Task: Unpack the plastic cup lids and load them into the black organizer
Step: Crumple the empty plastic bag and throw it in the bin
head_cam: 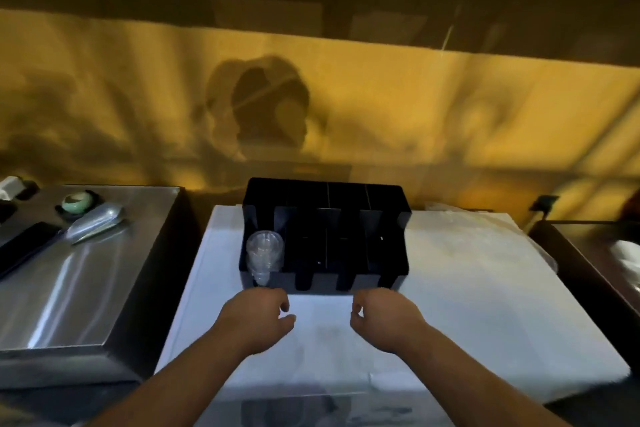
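Note:
The black organizer [346,253] stands on the white table [467,288], its slotted front towards me. A stack of clear plastic cup lids [265,250] fills its leftmost compartment; the other compartments look dark and I see nothing in them. My left hand [258,317] hovers just in front of the organizer's left end, fingers loosely curled, with nothing visible in it. My right hand [384,317] hovers in front of the right half in the same way, thumb and fingers close together, and nothing shows between them. The view is blurred.
A steel counter [86,288] lies to the left with a clear plastic sleeve [95,222], a green round object [78,202] and a dark flat item on it. Crumpled clear plastic [453,217] lies at the table's back right. A dark counter [595,253] stands at the right.

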The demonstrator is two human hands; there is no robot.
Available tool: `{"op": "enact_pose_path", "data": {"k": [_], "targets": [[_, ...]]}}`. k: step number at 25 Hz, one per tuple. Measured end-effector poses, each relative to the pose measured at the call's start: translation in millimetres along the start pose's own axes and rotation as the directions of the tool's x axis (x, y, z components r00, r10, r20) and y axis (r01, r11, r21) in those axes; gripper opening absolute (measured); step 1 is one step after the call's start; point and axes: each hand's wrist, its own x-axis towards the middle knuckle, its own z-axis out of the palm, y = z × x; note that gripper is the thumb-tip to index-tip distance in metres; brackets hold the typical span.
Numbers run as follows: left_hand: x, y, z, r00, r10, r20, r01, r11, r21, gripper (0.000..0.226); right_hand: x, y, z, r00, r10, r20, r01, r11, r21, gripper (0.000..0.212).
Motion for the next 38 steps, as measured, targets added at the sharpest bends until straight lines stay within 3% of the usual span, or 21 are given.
{"op": "enact_pose_path", "data": {"k": [7,15,24,30,38], "targets": [[8,91,19,0.991,0.12,0.052,-0.121,0.992,0.016,0.04,-59,80,5,0.979,0.196,-0.048,-0.188,0.972,0.141,0.029],[61,247,43,0.985,0.164,0.05,-0.167,0.984,0.067,0.03,-81,234,-12,0.962,0.262,-0.071,-0.235,0.935,0.266,0.025],[128,394,73,0.984,0.176,0.011,-0.175,0.973,0.147,0.038,-87,395,-47,0.942,0.303,-0.146,-0.246,0.915,0.319,0.027],[166,429,83,0.983,0.181,-0.023,-0.173,0.966,0.193,0.047,-91,440,-40,0.899,0.407,-0.163,-0.32,0.863,0.39,0.027],[238,415,99,0.997,0.071,-0.027,-0.07,0.997,0.037,0.079,-67,461,-42,0.882,0.468,-0.061,-0.424,0.843,0.331,0.026]]}}
